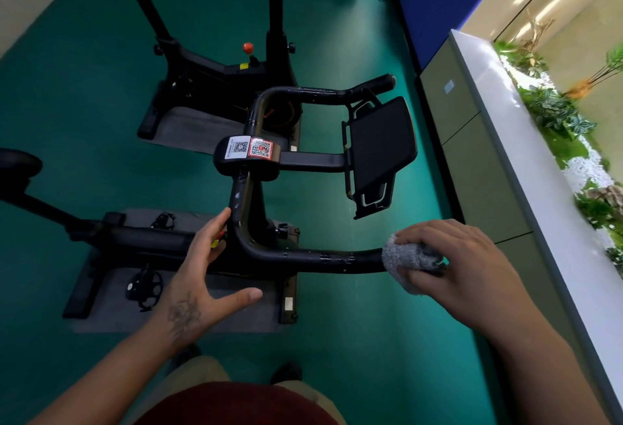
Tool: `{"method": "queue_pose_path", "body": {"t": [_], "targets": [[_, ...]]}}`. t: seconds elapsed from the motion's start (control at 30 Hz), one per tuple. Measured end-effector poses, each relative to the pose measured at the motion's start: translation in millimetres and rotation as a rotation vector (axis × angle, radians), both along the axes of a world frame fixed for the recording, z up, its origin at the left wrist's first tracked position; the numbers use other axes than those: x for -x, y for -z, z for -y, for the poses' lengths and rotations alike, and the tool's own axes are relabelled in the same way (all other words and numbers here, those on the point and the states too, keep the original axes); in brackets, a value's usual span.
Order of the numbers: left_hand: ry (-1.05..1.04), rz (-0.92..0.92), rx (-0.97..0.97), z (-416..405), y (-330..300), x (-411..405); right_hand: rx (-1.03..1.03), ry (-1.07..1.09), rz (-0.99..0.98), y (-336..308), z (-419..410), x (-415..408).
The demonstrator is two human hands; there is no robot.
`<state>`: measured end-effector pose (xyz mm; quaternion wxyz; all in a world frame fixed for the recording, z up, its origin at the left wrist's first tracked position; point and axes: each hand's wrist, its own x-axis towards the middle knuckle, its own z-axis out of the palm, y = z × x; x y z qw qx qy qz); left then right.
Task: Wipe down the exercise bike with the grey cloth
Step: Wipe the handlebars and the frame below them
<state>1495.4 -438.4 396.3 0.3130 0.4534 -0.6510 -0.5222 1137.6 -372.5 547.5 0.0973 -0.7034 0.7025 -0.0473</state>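
Gripping the crumpled grey knitted cloth (pixel 409 264) around the near end of the black tubular handlebar (pixel 303 256) with right hand (pixel 451 261) fingers; left hand (pixel 205 269) spreading wide, fingertips touching the bend. Risking cloth sliding off the bar's end, missing grime.

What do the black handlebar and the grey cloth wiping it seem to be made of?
Black curved handlebar: probably painted or coated metal tube; glossy, with highlights and wet-looking specks. Grey cloth, gripped by the right hand: soft, fuzzy, mottled fabric, possibly microfibre.
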Motion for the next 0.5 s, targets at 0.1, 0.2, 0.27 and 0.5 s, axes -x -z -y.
{"method": "queue_pose_path", "body": {"t": [0.1,0.2,0.27,0.5], "targets": [[0.004,-0.008,0.011,0.1,-0.6,1.1,-0.008,-0.004,-0.020,6.9,3.2,-6.7],[0.014,-0.012,0.040,1.1,-0.9,3.9,-0.055,-0.026,-0.059,18.6,10.1,-20.2],[0.010,-0.030,0.043,0.6,-0.5,5.1,-0.079,-0.052,-0.091,30.5,16.2,-32.8],[-0.006,-0.092,-0.004,1.4,2.4,2.4,-0.150,-0.058,-0.140,23.3,22.3,-29.1]]}}
